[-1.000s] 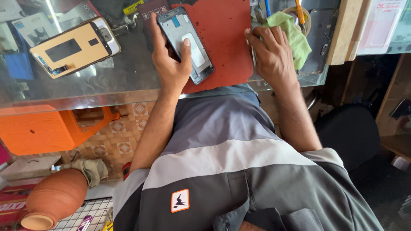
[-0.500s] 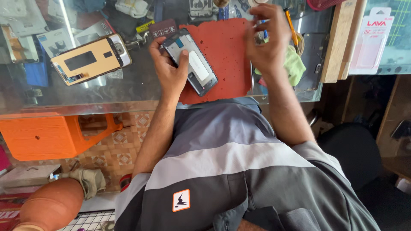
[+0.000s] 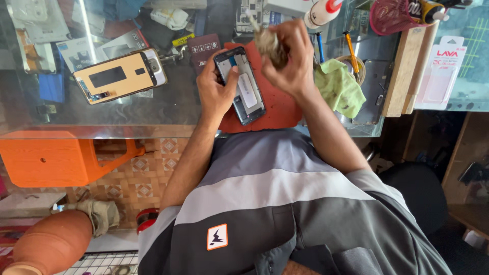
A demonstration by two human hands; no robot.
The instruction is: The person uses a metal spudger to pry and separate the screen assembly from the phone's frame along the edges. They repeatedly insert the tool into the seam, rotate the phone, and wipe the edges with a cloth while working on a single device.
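Phone frame [image 3: 243, 84] lay on the red mat [image 3: 277, 109], gripped by the left hand [image 3: 216, 91]; right hand [image 3: 290, 61] had fingers closed around a worn brush [image 3: 265, 40].

Bright, even daylight is seen throughout; a white streak of glare is reflected on the glass counter [image 3: 127, 114], and focus is held sharp.

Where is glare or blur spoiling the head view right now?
Head view: a bright streak of glare crosses the glass counter at upper left; the right hand and the brush it grips are motion-blurred; the opened phone under the left hand stays sharp.
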